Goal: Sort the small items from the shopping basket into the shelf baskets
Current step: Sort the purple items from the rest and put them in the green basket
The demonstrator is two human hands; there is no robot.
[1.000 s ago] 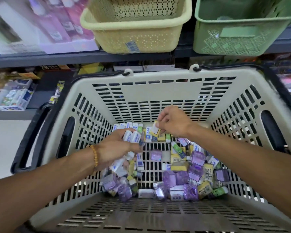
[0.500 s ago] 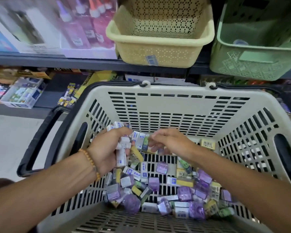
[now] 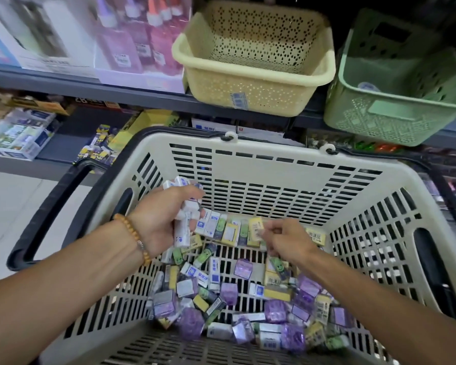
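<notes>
A cream shopping basket [image 3: 261,164] with black handles fills the lower view. Its floor holds a heap of small items [image 3: 237,293]: white-blue, yellow, green and purple packets. My left hand [image 3: 163,219] is raised inside the basket and grips a bunch of white erasers [image 3: 182,230]. My right hand [image 3: 284,241] hovers over the far row of packets, its fingers pinching at a yellow packet [image 3: 256,227]. On the shelf above stand a yellow perforated basket [image 3: 250,98] and a green basket [image 3: 395,119].
Glue bottles in a display box [image 3: 140,46] stand on the shelf left of the yellow basket. Boxed stationery [image 3: 19,135] fills the lower shelf at left. Pale floor [image 3: 8,206] shows beside the shopping basket's left handle [image 3: 48,214].
My left hand has lifted with its bunch of white erasers. My right hand has shifted right and down onto the yellow packet. The view has tilted, showing more of the shelf baskets.
</notes>
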